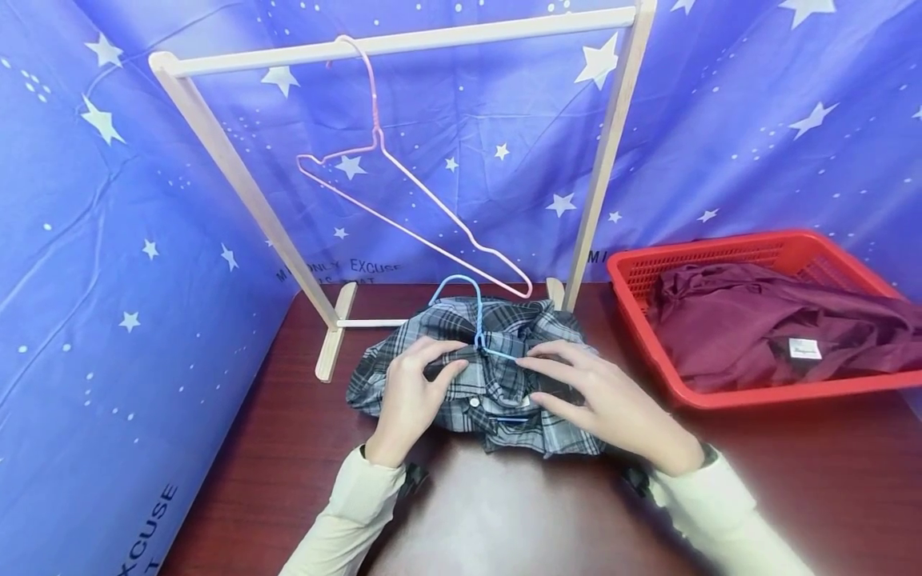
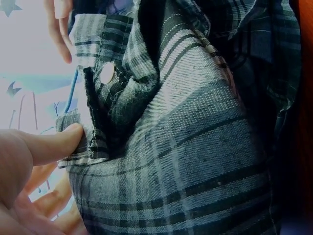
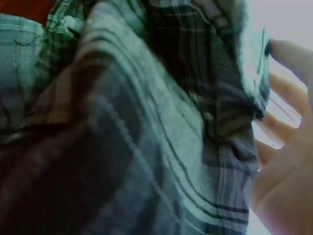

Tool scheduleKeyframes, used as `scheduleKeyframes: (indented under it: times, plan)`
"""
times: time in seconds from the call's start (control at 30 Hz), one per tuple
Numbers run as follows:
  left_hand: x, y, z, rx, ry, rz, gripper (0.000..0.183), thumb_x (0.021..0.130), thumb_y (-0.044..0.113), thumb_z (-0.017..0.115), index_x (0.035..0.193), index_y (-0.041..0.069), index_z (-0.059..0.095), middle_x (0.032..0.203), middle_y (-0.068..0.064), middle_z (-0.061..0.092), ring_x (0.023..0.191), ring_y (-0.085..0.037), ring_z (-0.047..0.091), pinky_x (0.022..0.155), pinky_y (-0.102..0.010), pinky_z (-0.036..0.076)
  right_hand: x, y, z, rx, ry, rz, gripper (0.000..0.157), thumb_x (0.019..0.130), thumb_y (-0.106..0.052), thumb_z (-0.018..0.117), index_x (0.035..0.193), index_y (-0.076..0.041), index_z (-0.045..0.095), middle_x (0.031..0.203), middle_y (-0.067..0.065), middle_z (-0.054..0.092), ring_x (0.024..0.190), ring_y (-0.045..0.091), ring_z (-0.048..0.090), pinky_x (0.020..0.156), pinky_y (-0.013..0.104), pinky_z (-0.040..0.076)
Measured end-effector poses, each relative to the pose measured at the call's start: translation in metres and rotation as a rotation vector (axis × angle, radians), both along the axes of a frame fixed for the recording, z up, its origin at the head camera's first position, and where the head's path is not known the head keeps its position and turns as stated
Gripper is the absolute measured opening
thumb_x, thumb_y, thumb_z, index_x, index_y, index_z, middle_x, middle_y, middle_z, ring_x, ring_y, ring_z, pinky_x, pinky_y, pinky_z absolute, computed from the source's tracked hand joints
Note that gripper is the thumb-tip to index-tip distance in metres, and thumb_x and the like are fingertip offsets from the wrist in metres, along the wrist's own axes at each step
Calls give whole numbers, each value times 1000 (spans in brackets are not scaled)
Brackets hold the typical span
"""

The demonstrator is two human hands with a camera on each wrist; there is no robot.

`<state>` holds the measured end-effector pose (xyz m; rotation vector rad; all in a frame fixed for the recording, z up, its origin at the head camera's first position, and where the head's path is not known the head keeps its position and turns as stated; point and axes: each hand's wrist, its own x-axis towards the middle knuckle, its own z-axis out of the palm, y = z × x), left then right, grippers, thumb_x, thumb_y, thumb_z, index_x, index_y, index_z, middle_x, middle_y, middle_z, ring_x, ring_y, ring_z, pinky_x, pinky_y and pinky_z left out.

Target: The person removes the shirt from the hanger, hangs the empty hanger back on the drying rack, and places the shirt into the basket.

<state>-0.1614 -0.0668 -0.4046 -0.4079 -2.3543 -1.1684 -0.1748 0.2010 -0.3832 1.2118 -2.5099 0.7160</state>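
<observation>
A grey-and-black plaid shirt (image 1: 555, 432) lies bunched on the table in the head view, buttons facing up. The twisted neck and hook of a blue wire hanger (image 1: 479, 312) rise out of its collar; most of the hanger is hidden in the cloth. My left hand (image 1: 414, 388) pinches the collar edge left of the hook, its thumb (image 2: 58, 144) pressed on the cloth in the left wrist view. On the other side, my right hand (image 1: 601, 400) holds the shirt's collar edge between thumb and fingers, fingertips right by the hanger's sloping wire.
Behind the shirt stands a wooden rack (image 1: 418, 44) with a pink wire hanger (image 1: 375, 104) hooked on its bar, hanging down close above the shirt. To the right, a red basket (image 1: 792, 394) holds a maroon garment (image 1: 735, 328). Blue star-printed cloth encloses the dark red table (image 1: 259, 480).
</observation>
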Motion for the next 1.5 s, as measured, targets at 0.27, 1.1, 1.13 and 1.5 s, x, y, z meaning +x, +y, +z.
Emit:
scheduleKeyframes:
  times: [0.27, 1.1, 1.13, 1.5]
  plan:
    - [0, -2, -2, 21, 6, 2, 19, 87, 16, 76, 105, 18, 77, 90, 4, 70, 85, -10, 66, 75, -31, 53, -3, 3, -8, -69, 14, -16, 41, 84, -16, 77, 124, -16, 68, 121, -3, 66, 110, 14, 64, 94, 33, 51]
    - [2, -9, -3, 45, 26, 53, 16, 90, 21, 73, 106, 21, 76, 94, 7, 70, 90, -8, 66, 78, -30, 52, 0, 30, -15, -52, 10, -141, 42, 81, -7, 71, 123, -11, 69, 120, 7, 68, 82, 11, 66, 68, 27, 56]
    - [2, -9, -2, 44, 31, 56, 16, 90, 21, 73, 106, 21, 76, 95, 7, 70, 88, -8, 66, 76, -30, 52, 1, 31, -15, -51, 12, -148, 42, 81, -8, 70, 123, -11, 69, 120, 7, 69, 77, 8, 63, 64, 25, 54]
    - [4, -12, -2, 45, 86, 64, 16, 89, 18, 74, 105, 18, 76, 94, 4, 70, 86, -11, 67, 71, -31, 51, 6, 40, -17, -43, 24, -284, 42, 82, -13, 72, 123, -22, 70, 102, -2, 73, 53, -2, 41, 53, 19, 40]
